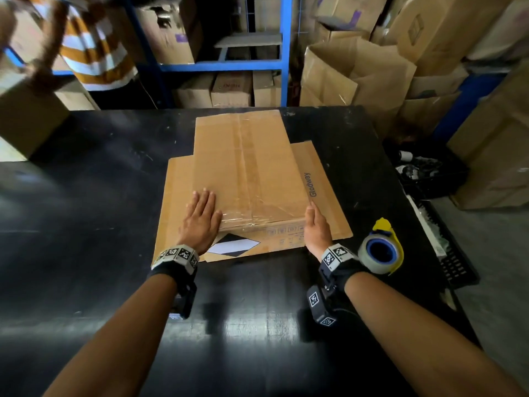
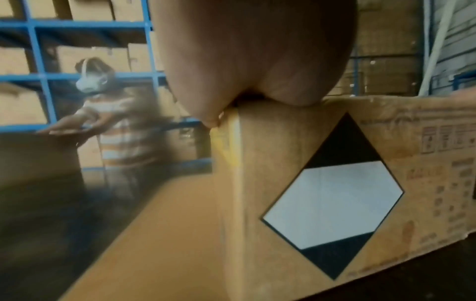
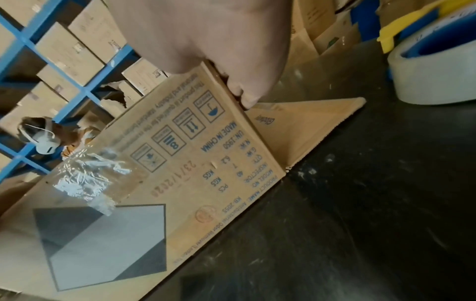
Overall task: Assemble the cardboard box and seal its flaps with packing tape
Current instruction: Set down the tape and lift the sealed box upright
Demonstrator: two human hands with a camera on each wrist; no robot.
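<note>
A black, scuffed table (image 1: 100,196) carries the cardboard box (image 1: 246,167), set near its far edge, and a tape roll (image 1: 380,252) toward its right edge.

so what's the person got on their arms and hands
Bare forearms, no sleeves or gloves. Each wrist wears a black strap topped by a grey band of black-and-white square marker tags: left wrist band, right wrist band. A black camera module hangs under the right wrist.

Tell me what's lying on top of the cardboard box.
The left hand rests flat on the cardboard box, right hand at its right edge. Old clear tape runs along the top. Anything under the box is hidden.
</note>
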